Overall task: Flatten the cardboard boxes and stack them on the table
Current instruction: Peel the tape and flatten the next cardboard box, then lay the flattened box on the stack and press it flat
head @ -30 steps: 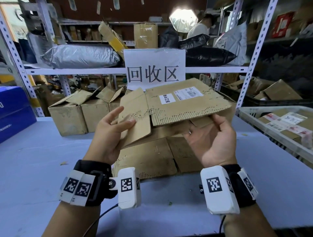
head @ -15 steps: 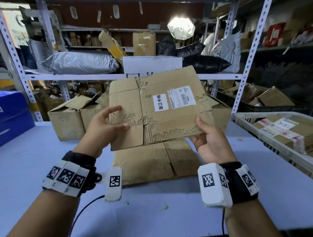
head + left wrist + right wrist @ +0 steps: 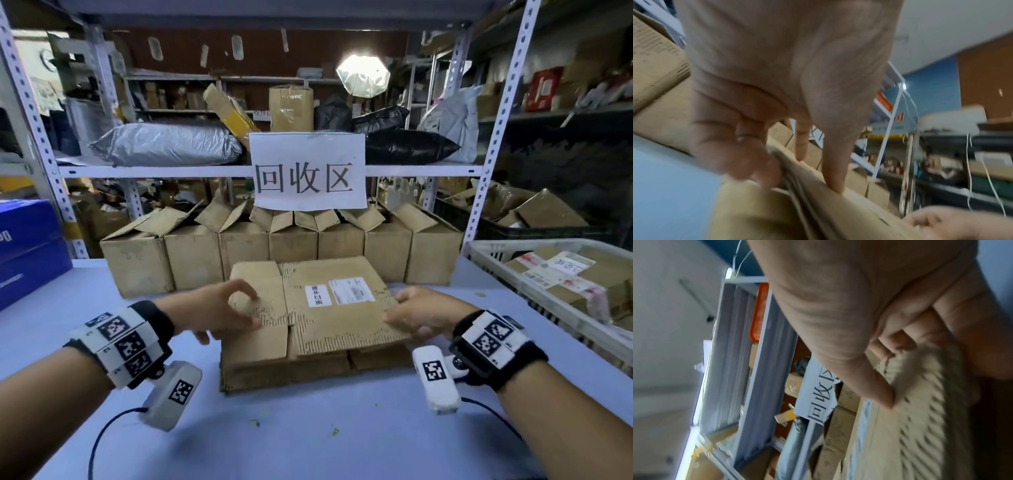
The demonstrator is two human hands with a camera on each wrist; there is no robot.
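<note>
On the table [image 3: 308, 445], a flattened box [image 3: 335, 308] is pinched at its edges by the left hand [image 3: 219, 311] and right hand [image 3: 418, 315], fingers curled, atop the flattened stack [image 3: 284, 370]

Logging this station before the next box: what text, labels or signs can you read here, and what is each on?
"回收区": white paper sign hung on the shelf rail.
White labels on the flattened cardboard box: print too small to read.
Labels on parcels in the white crate: red and black print, unreadable.
Blue box at left: white lettering cut off.
Wrist bands: square code markers, no words.
</note>
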